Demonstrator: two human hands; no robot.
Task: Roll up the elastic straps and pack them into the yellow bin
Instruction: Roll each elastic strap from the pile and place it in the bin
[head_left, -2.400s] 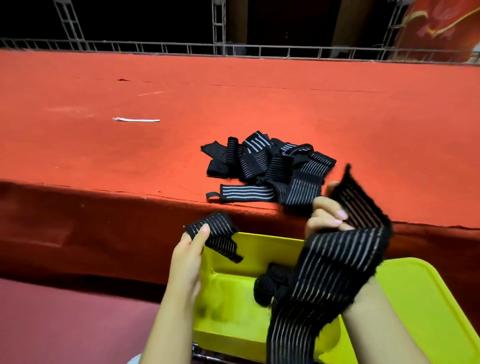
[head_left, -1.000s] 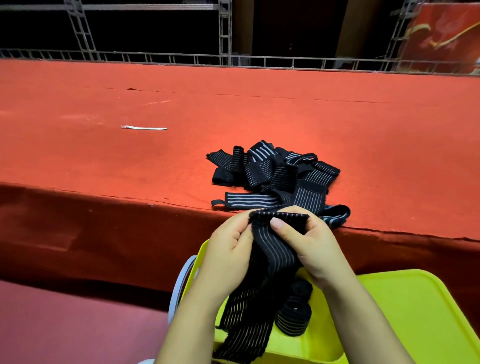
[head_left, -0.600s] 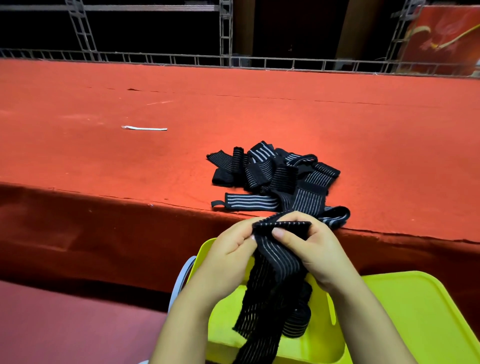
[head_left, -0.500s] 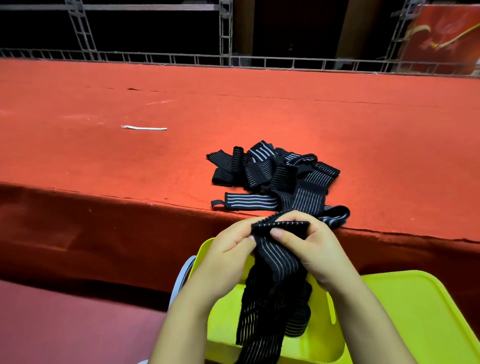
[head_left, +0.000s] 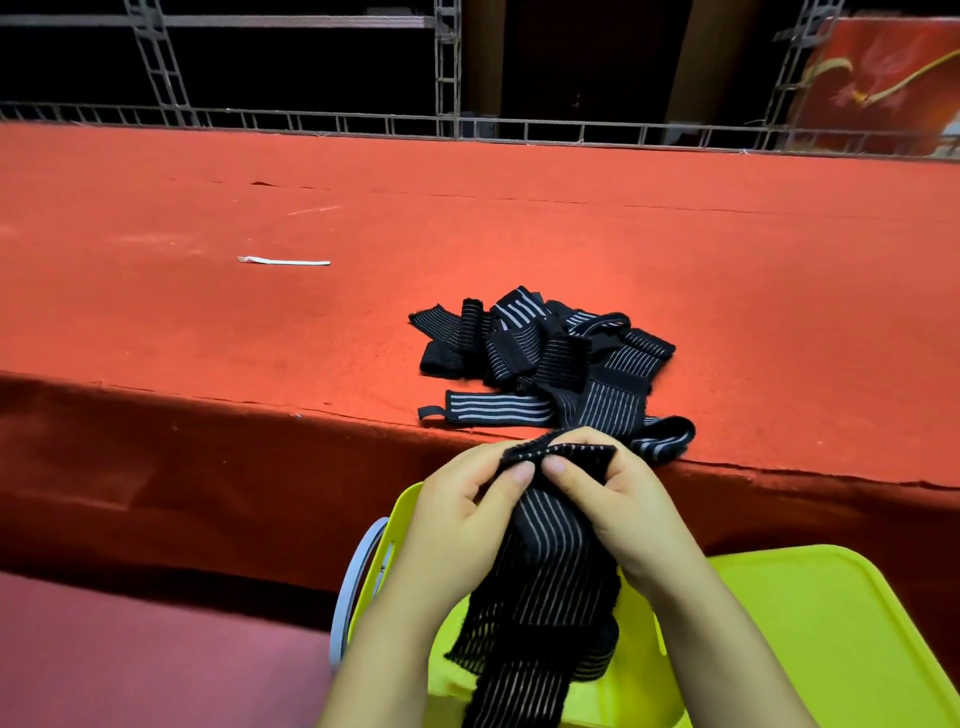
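Note:
A black elastic strap with grey stripes (head_left: 545, 587) hangs from both my hands over the yellow bin (head_left: 405, 519). My left hand (head_left: 462, 525) and my right hand (head_left: 618, 509) pinch its folded top end between thumbs and fingers, just in front of the red ledge. Its tail drops into the bin and hides most of a rolled strap (head_left: 597, 665) lying inside. A pile of several loose straps (head_left: 545, 358) lies on the red surface just beyond my hands.
The red carpeted platform (head_left: 467, 234) drops at a front edge right behind the bin. A yellow lid (head_left: 810, 639) lies to the right of the bin. A white strip (head_left: 283, 261) rests far left. Metal truss (head_left: 447, 67) lines the back.
Both hands came together on the strap's top end and folded it over. The hanging tail has shifted slightly over the bin.

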